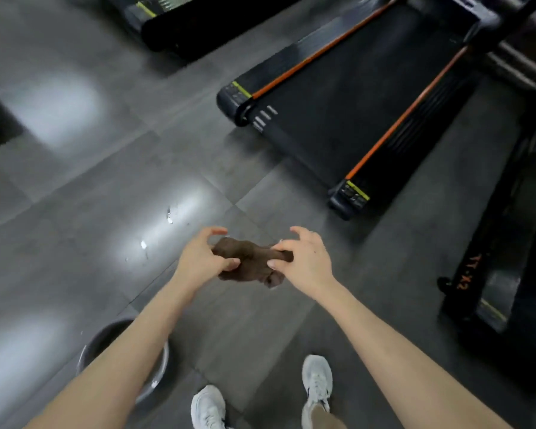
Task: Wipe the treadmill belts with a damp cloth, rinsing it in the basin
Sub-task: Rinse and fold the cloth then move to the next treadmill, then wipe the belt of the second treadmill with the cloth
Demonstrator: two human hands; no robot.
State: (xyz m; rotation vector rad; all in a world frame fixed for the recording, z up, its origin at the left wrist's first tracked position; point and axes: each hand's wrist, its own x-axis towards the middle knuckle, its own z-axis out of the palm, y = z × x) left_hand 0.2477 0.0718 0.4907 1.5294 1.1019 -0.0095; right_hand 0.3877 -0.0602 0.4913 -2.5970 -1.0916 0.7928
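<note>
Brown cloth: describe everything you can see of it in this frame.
The brown cloth is dark, soft and fuzzy-looking, bunched into a twisted lump. It is held in the air above the grey tiled floor, in front of the person. The left hand grips its left end and the right hand pinches its right end; a fold droops beneath. Nothing else touches it. Whether it is wet cannot be told.

Cloth between my left hand and right hand, basin behind-left, treadmill ahead right.
</note>
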